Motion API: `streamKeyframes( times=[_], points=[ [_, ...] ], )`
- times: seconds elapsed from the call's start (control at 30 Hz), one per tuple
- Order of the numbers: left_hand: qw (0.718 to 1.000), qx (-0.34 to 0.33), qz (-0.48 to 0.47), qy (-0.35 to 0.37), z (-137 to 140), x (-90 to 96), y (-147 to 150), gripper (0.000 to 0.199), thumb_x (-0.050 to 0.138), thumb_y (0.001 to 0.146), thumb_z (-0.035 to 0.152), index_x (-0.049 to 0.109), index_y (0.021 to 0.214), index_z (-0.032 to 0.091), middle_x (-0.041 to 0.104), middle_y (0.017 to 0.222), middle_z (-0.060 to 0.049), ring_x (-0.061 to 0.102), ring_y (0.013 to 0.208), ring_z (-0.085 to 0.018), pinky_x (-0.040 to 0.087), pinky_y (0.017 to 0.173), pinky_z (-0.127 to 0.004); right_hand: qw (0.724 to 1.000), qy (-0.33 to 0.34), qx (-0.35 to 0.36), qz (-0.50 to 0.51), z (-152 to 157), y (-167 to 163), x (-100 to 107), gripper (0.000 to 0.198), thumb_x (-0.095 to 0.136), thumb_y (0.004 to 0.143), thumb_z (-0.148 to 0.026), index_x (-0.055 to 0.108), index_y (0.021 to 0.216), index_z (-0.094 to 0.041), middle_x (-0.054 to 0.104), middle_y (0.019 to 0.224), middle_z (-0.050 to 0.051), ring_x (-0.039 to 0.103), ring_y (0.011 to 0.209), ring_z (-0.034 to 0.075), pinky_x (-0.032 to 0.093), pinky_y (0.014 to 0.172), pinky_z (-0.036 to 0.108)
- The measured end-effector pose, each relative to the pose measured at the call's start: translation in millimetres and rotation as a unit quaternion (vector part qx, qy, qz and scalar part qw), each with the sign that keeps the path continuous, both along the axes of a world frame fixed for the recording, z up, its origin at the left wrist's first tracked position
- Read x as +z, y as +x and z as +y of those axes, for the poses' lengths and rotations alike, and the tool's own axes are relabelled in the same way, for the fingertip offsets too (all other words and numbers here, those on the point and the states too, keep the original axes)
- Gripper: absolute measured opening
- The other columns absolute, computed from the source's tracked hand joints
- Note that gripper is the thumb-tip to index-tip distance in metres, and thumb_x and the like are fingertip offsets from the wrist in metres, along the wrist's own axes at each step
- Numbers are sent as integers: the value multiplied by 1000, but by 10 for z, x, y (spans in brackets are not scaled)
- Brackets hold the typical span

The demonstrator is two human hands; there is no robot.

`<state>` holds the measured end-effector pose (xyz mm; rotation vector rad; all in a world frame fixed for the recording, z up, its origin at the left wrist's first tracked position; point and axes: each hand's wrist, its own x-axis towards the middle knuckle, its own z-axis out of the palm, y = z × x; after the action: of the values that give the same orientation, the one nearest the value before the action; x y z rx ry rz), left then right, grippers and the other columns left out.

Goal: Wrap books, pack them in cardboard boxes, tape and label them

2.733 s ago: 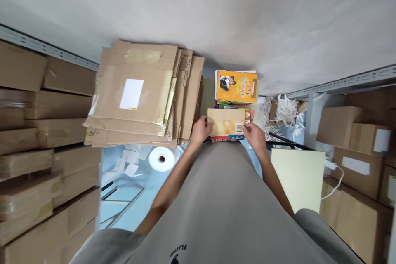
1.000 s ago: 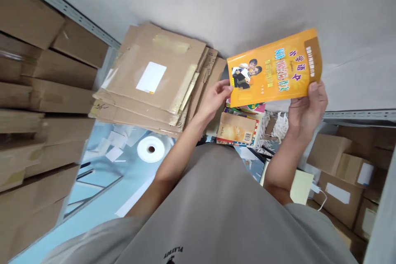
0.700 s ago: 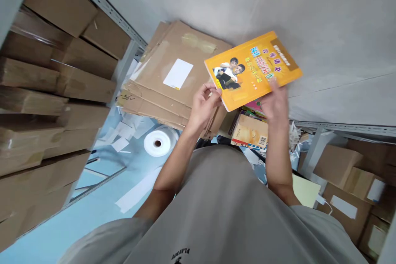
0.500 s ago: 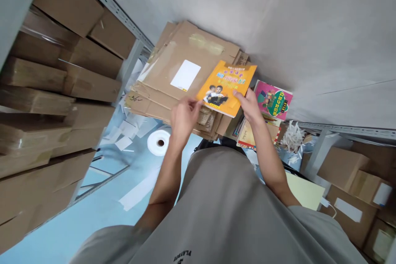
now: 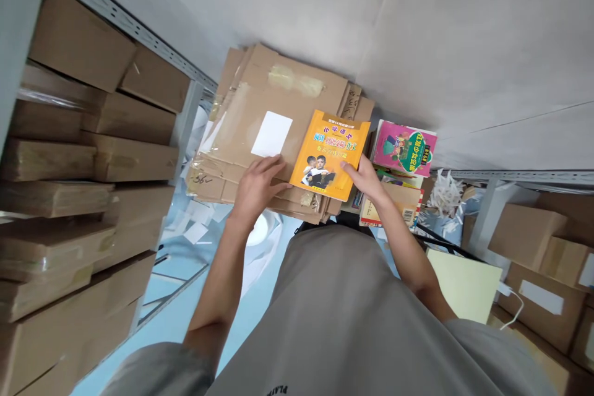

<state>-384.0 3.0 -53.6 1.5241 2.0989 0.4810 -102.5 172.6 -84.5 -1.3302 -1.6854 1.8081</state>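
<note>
An orange book (image 5: pixel 329 154) with two figures on its cover is over the right part of a stack of flattened cardboard boxes (image 5: pixel 236 130). My right hand (image 5: pixel 366 180) grips the book's right edge, with the thumb on the cover and the other fingers hidden beneath. Fingers apart, my left hand (image 5: pixel 260 185) is over the cardboard, its thumb close to the book's lower left corner. Just above the left fingers, a white label (image 5: pixel 272 133) is on the top board. A pink and green book (image 5: pixel 403 147) tops a pile of books on the right.
Shelves of cardboard boxes (image 5: pixel 134 158) line the left side. More boxes (image 5: pixel 533 235) stand at the right. Shredded paper (image 5: pixel 444 192) lies beyond the books. Below the stack, a white roll (image 5: pixel 260 229) and paper scraps (image 5: pixel 197 232) are on the blue floor. A wall rises behind.
The orange book has come lower and flatter over the cardboard, still in my right hand. My left hand has left the book's lower corner, moved left and spread its fingers.
</note>
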Motion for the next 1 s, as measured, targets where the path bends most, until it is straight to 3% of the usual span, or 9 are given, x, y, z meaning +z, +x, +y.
streamKeyframes(
  times=[0.27, 0.6, 0.8, 1.0],
  points=[
    [1000, 5, 2, 10, 27, 3, -38, 51, 88, 103, 47, 84, 148, 25, 76, 164, -14, 69, 151, -43, 56, 134, -63, 999, 3, -7, 43, 107, 53, -101, 74, 81, 92, -82, 70, 136, -24, 81, 154, 17, 77, 141, 38, 65, 122, 55],
    [1000, -10, 15, 20, 18, 11, -44, 50, 90, 103, 41, 82, 147, 21, 76, 163, -17, 72, 148, -43, 57, 131, -63, 998, 7, 0, 56, 133, 43, -162, 72, 84, 90, -85, 75, 134, -28, 83, 150, 14, 76, 142, 41, 63, 125, 64],
    [999, -25, 30, -8, 44, 164, -13, 60, 89, 103, 45, 77, 155, 19, 74, 163, -19, 68, 151, -44, 56, 132, -61, 997, 7, 0, 70, 135, 60, -55, 72, 84, 92, -84, 75, 136, -28, 83, 149, 14, 78, 138, 40, 66, 122, 63],
    [998, -27, 61, -20, 355, 327, 346, 82, 86, 101, 54, 63, 170, 17, 62, 173, -23, 58, 160, -47, 47, 140, -63, 992, 88, -66, 68, 260, 562, 170, 62, 81, 101, -77, 73, 140, -29, 82, 150, 13, 81, 134, 38, 68, 119, 64]
  ],
)
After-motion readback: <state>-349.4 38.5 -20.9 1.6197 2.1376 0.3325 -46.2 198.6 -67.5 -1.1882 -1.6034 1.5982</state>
